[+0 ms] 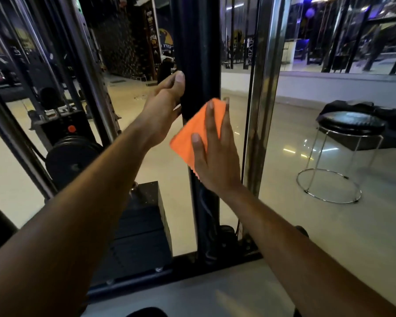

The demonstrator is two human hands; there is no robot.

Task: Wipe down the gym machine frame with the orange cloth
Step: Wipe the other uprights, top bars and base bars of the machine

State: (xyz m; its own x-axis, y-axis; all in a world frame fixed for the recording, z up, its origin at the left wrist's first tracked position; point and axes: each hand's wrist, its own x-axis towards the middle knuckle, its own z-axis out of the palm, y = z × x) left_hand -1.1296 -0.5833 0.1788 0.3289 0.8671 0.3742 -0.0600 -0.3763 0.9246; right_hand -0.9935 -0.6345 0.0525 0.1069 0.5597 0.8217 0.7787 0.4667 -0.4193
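Fingers (pixel 212 124) of your right hand (pixel 215 156) lie flat, pressing the soft, floppy orange cloth (pixel 192 136) against the black upright post (pixel 196 53); left hand (pixel 164 106) grips the post just above it.

Matt black post (pixel 198 46) (cloth (pixel 193 131) soft)

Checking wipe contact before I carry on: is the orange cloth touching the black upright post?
Touching. The head view shows the right hand pressing the orange cloth flat against the black upright post, with no gap visible where cloth overlaps post.
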